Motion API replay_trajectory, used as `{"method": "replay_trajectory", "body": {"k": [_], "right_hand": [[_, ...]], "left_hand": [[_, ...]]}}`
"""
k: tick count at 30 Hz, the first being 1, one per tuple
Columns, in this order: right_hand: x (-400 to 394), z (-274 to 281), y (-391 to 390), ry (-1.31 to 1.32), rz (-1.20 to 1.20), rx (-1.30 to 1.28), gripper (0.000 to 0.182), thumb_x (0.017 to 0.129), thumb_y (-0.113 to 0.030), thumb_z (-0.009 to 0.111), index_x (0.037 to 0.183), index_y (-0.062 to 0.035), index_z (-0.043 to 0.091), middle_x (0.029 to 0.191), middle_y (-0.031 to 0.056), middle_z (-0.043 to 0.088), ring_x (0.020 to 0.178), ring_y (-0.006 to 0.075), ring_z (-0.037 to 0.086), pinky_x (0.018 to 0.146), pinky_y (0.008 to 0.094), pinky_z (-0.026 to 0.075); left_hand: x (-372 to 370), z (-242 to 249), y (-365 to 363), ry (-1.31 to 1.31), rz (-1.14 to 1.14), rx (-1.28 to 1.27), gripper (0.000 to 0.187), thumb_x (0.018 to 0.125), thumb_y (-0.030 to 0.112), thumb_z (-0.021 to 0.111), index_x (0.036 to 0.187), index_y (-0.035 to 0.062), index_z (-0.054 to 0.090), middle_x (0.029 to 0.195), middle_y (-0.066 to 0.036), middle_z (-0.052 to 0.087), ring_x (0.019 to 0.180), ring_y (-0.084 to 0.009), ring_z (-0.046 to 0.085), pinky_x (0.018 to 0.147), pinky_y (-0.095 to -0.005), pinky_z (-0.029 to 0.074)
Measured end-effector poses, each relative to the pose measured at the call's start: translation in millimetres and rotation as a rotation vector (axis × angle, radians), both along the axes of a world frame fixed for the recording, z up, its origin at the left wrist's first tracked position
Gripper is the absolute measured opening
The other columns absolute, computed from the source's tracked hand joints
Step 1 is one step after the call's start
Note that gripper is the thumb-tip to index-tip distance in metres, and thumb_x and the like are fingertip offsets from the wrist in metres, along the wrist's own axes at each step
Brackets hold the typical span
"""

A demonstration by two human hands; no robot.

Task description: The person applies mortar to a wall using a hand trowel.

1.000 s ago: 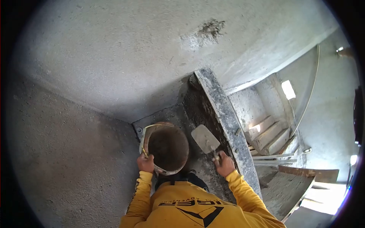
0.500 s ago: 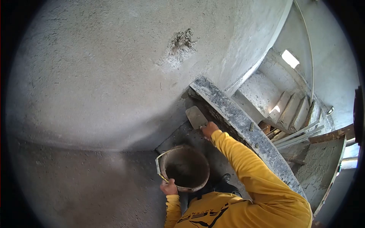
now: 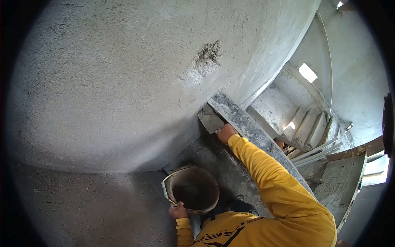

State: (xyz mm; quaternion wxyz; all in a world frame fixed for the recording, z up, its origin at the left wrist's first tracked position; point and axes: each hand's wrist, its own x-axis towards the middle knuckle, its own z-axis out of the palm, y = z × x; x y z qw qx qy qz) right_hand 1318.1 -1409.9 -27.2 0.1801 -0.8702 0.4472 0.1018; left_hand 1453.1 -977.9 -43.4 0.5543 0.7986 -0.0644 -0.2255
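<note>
My right hand (image 3: pixel 226 133) is closed around the handle of a trowel (image 3: pixel 210 119). The trowel's flat blade lies against the side of the concrete ledge, close to the corner where the ledge meets the wall. My left hand (image 3: pixel 178 210) grips the rim and handle side of a round bucket (image 3: pixel 195 188), holding it tilted toward me. Inside, the bucket looks dark, and I cannot make out how much it contains. The trowel's handle is mostly hidden by my fingers.
A curved plastered wall (image 3: pixel 123 90) fills the left and top, with a rough patch (image 3: pixel 209 53) in it. The grey ledge (image 3: pixel 251 127) runs diagonally at right. Beyond it are stairs (image 3: pixel 306 125), loose strips (image 3: pixel 317 152) and a board (image 3: pixel 341 181). Rough floor (image 3: pixel 90 206) lies lower left.
My right hand has moved the trowel up toward the ledge's corner, its blade now against the ledge side. The bucket stays in my left hand, and the view has shifted slightly.
</note>
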Motion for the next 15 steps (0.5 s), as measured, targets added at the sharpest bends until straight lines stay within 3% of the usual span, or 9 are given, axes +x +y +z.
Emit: {"method": "replay_trajectory", "body": {"k": [1,4,9,12,15], "right_hand": [[-4,-11,3,0.042,0.118,-0.167,0.046,0.099,-0.038,0.057,0.089,0.0047,0.071,0.087,0.0257,0.073,0.086,0.0398,0.072,0.082,0.0469,0.057],[-8,26,26,-0.331,-0.484,0.095,0.039,0.096,-0.034,0.06,0.099,0.0031,0.07,0.098,0.0289,0.071,0.099,0.0442,0.068,0.088,0.0509,0.053],[-18,25,48,-0.476,-0.464,0.057,0.033,0.094,-0.032,0.063,0.109,-0.0026,0.066,0.097,0.0277,0.07,0.097,0.0479,0.066,0.085,0.0522,0.052],[-23,15,61,-0.594,-0.406,0.04,0.033,0.094,-0.032,0.063,0.108,-0.0019,0.064,0.096,0.0275,0.069,0.097,0.0475,0.066,0.084,0.0526,0.051],[-29,23,79,-0.563,-0.293,0.031,0.036,0.095,-0.035,0.066,0.109,-0.0015,0.063,0.09,0.0275,0.068,0.093,0.0489,0.066,0.079,0.0528,0.052]], "left_hand": [[3,-6,-1,-0.024,-0.013,0.008,0.021,0.079,0.003,0.063,0.091,-0.0125,0.068,0.079,-0.01,0.069,0.067,-0.0159,0.059,0.062,-0.035,0.049],[9,-24,-2,-0.089,-0.058,0.057,0.023,0.077,0.01,0.066,0.085,-0.0112,0.066,0.069,-0.01,0.063,0.059,-0.0174,0.052,0.057,-0.038,0.046],[4,-20,-9,-0.14,-0.074,0.044,0.027,0.076,0.016,0.069,0.073,-0.0089,0.06,0.057,-0.006,0.049,0.053,-0.0184,0.041,0.052,-0.0397,0.041],[1,-18,-1,-0.172,-0.113,0.168,0.027,0.076,0.016,0.069,0.071,-0.008,0.059,0.057,-0.006,0.049,0.054,-0.0176,0.042,0.052,-0.0398,0.041],[-4,-22,10,-0.105,-0.09,0.104,0.023,0.077,0.013,0.069,0.074,-0.0072,0.06,0.061,-0.006,0.053,0.057,-0.0161,0.045,0.055,-0.038,0.042]]}}
